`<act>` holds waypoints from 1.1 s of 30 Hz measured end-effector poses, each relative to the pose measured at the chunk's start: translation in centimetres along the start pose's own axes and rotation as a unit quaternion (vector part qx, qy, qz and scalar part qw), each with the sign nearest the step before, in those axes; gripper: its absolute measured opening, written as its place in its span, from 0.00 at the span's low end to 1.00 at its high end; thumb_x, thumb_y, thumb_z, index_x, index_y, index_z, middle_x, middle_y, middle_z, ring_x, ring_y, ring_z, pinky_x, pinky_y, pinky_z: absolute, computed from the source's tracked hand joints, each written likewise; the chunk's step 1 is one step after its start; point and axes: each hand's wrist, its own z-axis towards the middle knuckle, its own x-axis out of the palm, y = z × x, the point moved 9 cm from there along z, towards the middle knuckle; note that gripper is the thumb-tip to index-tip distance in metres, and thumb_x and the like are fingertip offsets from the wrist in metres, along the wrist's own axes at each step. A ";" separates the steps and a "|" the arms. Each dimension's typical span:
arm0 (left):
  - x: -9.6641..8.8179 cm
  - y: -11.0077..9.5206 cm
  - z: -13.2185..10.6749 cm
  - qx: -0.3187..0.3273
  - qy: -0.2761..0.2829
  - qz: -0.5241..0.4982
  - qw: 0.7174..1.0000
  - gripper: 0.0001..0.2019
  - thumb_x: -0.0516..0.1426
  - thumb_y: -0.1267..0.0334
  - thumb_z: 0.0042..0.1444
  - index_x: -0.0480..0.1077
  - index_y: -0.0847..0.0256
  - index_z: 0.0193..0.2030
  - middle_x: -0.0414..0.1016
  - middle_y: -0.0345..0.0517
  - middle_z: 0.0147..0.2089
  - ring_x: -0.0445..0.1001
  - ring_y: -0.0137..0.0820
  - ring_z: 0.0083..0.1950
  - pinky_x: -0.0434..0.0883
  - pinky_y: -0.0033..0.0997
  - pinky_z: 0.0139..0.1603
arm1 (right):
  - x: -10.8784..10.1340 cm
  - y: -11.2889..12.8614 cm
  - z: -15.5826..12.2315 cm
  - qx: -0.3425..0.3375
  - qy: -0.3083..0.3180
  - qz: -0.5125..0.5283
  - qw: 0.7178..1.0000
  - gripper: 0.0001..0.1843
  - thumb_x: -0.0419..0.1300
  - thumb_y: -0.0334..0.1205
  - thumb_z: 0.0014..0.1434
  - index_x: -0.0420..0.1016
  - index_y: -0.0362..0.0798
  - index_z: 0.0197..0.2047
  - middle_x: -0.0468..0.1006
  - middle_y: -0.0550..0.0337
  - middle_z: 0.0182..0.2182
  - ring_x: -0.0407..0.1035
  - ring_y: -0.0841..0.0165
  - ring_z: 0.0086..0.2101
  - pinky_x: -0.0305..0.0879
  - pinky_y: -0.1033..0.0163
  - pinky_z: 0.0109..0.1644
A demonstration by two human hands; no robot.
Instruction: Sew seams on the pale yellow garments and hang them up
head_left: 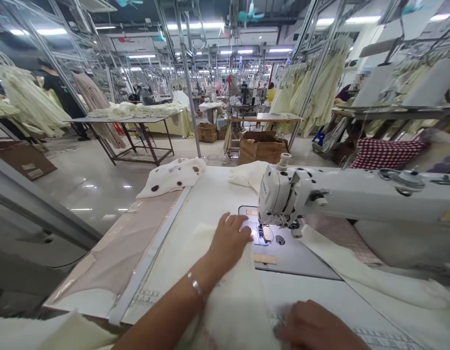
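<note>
My left hand (229, 241) lies flat on cream fabric (232, 291), fingers stretched toward the needle area (261, 232) of a white sewing machine (301, 194). My right hand (312, 328) sits at the bottom edge with its fingers curled down onto the same fabric, close to my body. The fabric runs from my lap up to the presser foot. A thin bracelet circles my left wrist. More cream cloth (359, 272) trails off to the right under the machine arm.
A spotted cloth (173, 176) lies at the table's far left corner. A pink fabric sheet (118, 253) covers the left side extension. Cardboard boxes (261, 146), work tables and racks of hanging cream garments fill the hall behind. A person stands at far left.
</note>
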 end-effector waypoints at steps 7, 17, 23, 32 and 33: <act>-11.7 -8.7 -3.6 0.141 -0.151 -0.094 0.974 0.09 0.51 0.65 0.62 0.63 0.61 0.29 0.65 0.38 0.26 0.63 0.27 0.25 0.60 0.26 0.24 | -5.4 -0.8 4.0 0.019 -0.071 0.029 0.997 0.17 0.52 0.32 0.59 0.65 0.49 0.52 0.60 0.52 0.60 0.48 0.59 0.62 0.54 0.49 0.62; -18.4 -7.1 -3.4 0.042 -0.077 0.093 0.992 0.10 0.45 0.72 0.59 0.61 0.58 0.28 0.73 0.44 0.40 0.69 0.26 0.23 0.62 0.24 0.18 | -12.0 4.1 6.7 0.025 -0.252 0.074 0.965 0.16 0.51 0.28 0.52 0.65 0.54 0.43 0.75 0.64 0.29 0.71 0.71 0.26 0.66 0.68 0.27; -18.2 -6.7 -3.0 0.028 -0.050 0.034 0.998 0.04 0.48 0.69 0.59 0.59 0.56 0.33 0.74 0.45 0.42 0.73 0.30 0.30 0.70 0.27 0.27 | -12.6 3.2 7.4 0.056 -0.200 0.041 0.977 0.12 0.52 0.27 0.51 0.67 0.54 0.35 0.72 0.65 0.26 0.68 0.71 0.25 0.63 0.68 0.24; -19.5 -7.3 -2.2 0.048 -0.071 0.048 0.995 0.05 0.47 0.69 0.58 0.57 0.56 0.32 0.61 0.35 0.25 0.60 0.26 0.20 0.54 0.25 0.21 | -9.0 4.8 6.3 0.091 -0.241 0.141 0.956 0.35 0.59 0.41 0.56 0.48 0.53 0.63 0.64 0.46 0.55 0.63 0.53 0.53 0.69 0.51 0.47; -20.2 -6.7 -1.5 0.048 -0.083 0.077 0.992 0.05 0.47 0.68 0.59 0.57 0.56 0.32 0.60 0.35 0.25 0.59 0.25 0.20 0.53 0.24 0.21 | -6.8 4.5 6.0 0.109 -0.189 0.138 0.966 0.41 0.60 0.44 0.54 0.43 0.51 0.66 0.65 0.44 0.56 0.64 0.52 0.53 0.71 0.51 0.46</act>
